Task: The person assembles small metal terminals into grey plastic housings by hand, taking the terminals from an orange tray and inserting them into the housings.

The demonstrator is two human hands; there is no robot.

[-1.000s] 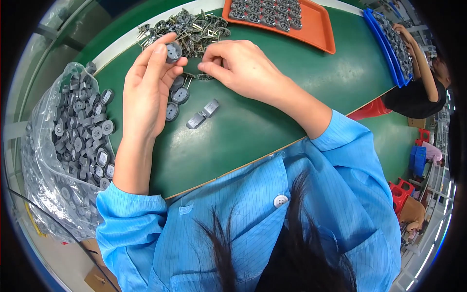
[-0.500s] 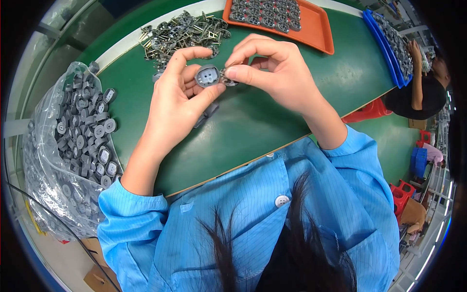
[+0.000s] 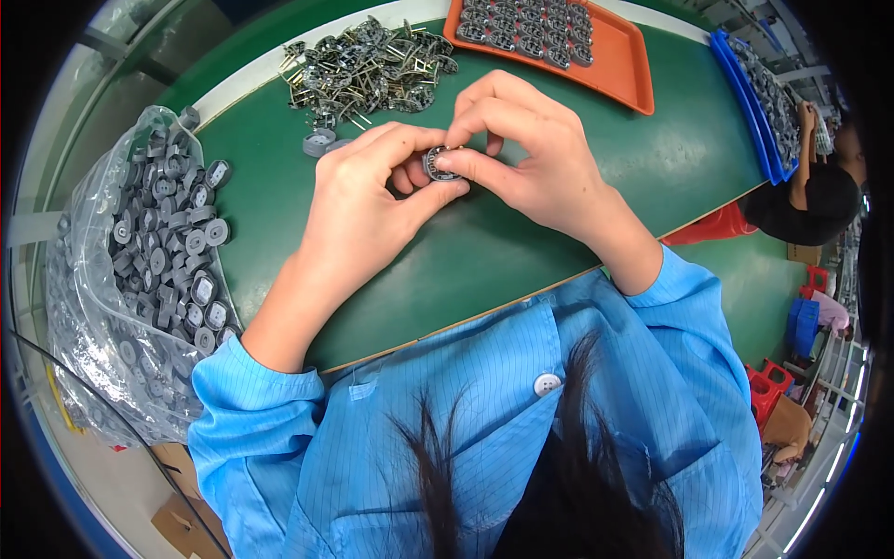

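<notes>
Hands meet above the green table (image 3: 521, 252): the left hand (image 3: 358, 210) and right hand (image 3: 531, 154) both pinch one small round grey part (image 3: 440, 163) between fingertips. Far of them lies a heap of metal clips (image 3: 368, 65); an orange tray (image 3: 622, 70) sits far right, a clear bag of grey discs (image 3: 140, 261) left.

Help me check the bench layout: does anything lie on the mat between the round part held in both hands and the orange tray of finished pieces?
Nothing visible does. The round grey part is pinched between the left hand and right hand; bare green mat runs to the orange tray. The pile of metal clips lies off to the left.
</notes>
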